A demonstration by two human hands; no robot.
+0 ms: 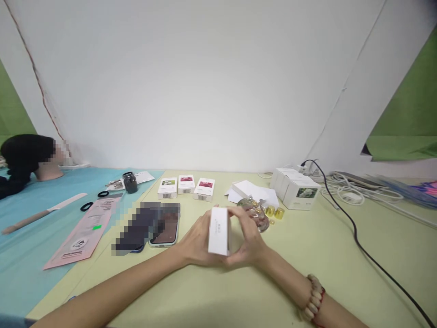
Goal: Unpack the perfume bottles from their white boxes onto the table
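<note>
Both my hands hold a small white cardboard box (219, 232) upright above the yellow-green tabletop, its narrow printed side toward me. My left hand (198, 239) is closed along the box's left side, with several fingers hidden behind it. My right hand (251, 239) curves around the right side, thumb at the lower edge and index finger near the top. Behind my right hand lies a clear plastic bag (256, 212) with brownish contents, beside small gold cylinders (279, 213). Two phones, the nearer-to-hand one a phone (165, 230) in a pale case, lie left of my left hand.
Three small boxes (186, 184) with flower pictures lie near the wall. White boxes (300, 193) stand at back right, by a black cable (355, 232) and coiled white cables (348, 189). On the blue cloth (20, 255) left are a knife-shaped tool (48, 213), pink packet (82, 234) and jar (129, 182).
</note>
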